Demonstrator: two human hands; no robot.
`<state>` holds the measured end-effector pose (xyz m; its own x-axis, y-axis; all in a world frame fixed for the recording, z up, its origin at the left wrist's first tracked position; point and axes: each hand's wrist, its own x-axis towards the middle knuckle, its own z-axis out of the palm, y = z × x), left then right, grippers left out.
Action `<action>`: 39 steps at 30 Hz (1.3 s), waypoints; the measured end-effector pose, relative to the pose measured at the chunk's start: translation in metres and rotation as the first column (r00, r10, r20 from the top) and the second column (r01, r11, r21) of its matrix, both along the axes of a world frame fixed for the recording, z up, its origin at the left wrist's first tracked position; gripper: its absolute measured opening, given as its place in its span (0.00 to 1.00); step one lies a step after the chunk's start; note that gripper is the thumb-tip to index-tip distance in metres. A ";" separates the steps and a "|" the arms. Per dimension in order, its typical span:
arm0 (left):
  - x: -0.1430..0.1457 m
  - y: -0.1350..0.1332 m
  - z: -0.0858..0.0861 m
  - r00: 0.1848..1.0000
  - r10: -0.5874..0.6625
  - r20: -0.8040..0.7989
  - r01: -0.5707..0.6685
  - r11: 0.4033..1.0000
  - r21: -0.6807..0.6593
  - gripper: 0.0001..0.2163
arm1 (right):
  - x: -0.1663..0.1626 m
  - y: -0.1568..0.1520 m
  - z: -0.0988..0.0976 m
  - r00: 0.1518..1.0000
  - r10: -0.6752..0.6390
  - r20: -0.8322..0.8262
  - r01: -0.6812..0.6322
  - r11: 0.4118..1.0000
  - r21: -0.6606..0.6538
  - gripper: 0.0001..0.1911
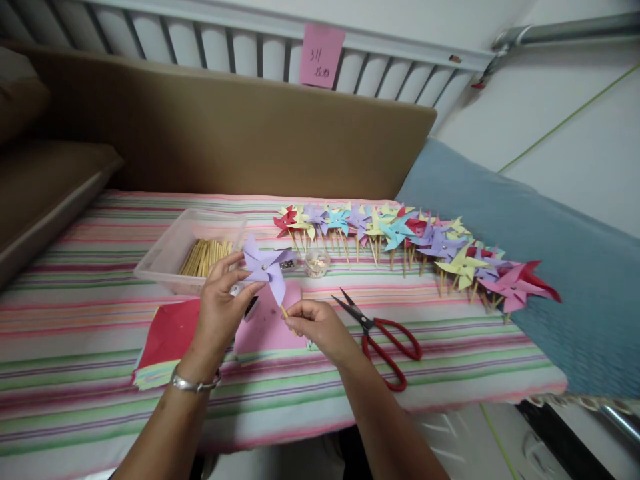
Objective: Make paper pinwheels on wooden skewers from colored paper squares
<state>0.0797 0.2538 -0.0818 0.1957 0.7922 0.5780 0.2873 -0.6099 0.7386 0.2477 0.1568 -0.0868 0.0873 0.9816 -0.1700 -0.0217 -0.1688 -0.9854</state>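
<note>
A purple paper pinwheel (267,265) on a thin wooden stick is held up over the table, its blades facing me. My left hand (223,297) pinches one blade at the left between thumb and fingers. Lower down, my right hand (315,323) grips the stick just beneath the blades. Under both hands lies a pink paper sheet (273,330), with a small black object (251,308) partly hidden behind my left hand. Red-handled scissors (373,327) rest slightly open to the right of my right hand.
A clear plastic box (167,250) holds many wooden sticks (205,257). Near it stands a small clear jar (317,265) of small pieces. Red paper (173,327) tops a stack at left. Many finished pinwheels (395,230) line the back right, beside a blue cloth (465,193). Cardboard (250,133) stands behind.
</note>
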 end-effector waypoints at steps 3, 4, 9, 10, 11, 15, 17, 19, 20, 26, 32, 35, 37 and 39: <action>0.000 -0.001 0.001 1.000 0.005 -0.011 -0.005 1.000 0.004 0.04 | -0.002 -0.001 0.002 1.000 0.011 0.000 -0.011 1.000 0.005 0.06; 0.001 -0.002 0.002 1.000 0.005 -0.005 -0.005 1.000 0.006 0.04 | -0.002 -0.001 0.002 1.000 0.017 0.002 -0.017 1.000 0.008 0.06; 0.002 -0.006 0.008 1.000 0.013 -0.011 -0.013 1.000 -0.021 0.03 | -0.002 0.001 -0.001 0.999 0.026 0.035 -0.027 0.999 0.027 0.06; 0.002 -0.006 0.009 1.000 0.015 -0.021 -0.016 0.999 -0.029 0.04 | -0.001 0.001 -0.002 0.998 0.013 0.062 -0.015 0.999 0.029 0.07; 0.001 -0.007 0.011 0.999 0.018 -0.028 -0.019 0.999 -0.035 0.05 | 0.001 0.001 -0.003 0.995 -0.007 0.102 0.004 0.999 0.033 0.07; -0.007 -0.003 0.016 0.999 0.041 -0.005 -0.041 0.999 -0.009 0.10 | 0.010 0.003 -0.006 0.956 -0.068 0.285 0.051 0.996 0.067 0.08; -0.011 0.001 0.016 0.999 0.045 -0.012 -0.045 0.998 0.035 0.13 | 0.015 0.003 -0.007 0.932 -0.061 0.356 0.036 0.996 0.076 0.08; -0.015 0.004 0.015 0.998 0.015 -0.055 -0.011 0.996 0.083 0.15 | 0.019 0.003 -0.009 0.893 -0.058 0.446 0.022 0.996 0.086 0.08; -0.015 0.006 0.014 0.996 -0.011 -0.084 0.020 0.995 0.099 0.15 | 0.020 0.003 -0.009 0.868 -0.062 0.493 0.018 0.996 0.092 0.09; -0.016 0.011 0.006 0.974 -0.124 -0.192 0.136 0.989 0.052 0.12 | 0.023 0.003 -0.008 0.780 -0.074 0.621 -0.011 0.991 0.131 0.08; -0.016 0.011 0.006 0.982 -0.145 -0.124 0.137 0.988 -0.072 0.05 | 0.024 0.001 -0.006 0.808 -0.071 0.584 -0.016 0.990 0.143 0.08; -0.014 0.008 0.007 0.988 -0.143 -0.060 0.130 0.975 -0.177 0.03 | 0.023 0.001 -0.004 0.816 -0.083 0.572 -0.004 0.989 0.150 0.07; -0.012 0.006 0.007 0.990 -0.136 -0.032 0.125 0.964 -0.233 0.04 | 0.022 0.001 -0.002 0.824 -0.093 0.559 -0.005 0.985 0.171 0.07; -0.011 0.004 0.008 0.990 -0.138 -0.023 0.127 0.955 -0.267 0.06 | 0.021 0.000 -0.001 0.831 -0.098 0.547 -0.006 0.983 0.185 0.07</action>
<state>0.0688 0.2583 -0.0735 0.3286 0.8809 0.3405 0.2501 -0.4288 0.8681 0.2691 0.1572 -0.0880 0.1612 0.9828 0.0903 0.5305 -0.0091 -0.8476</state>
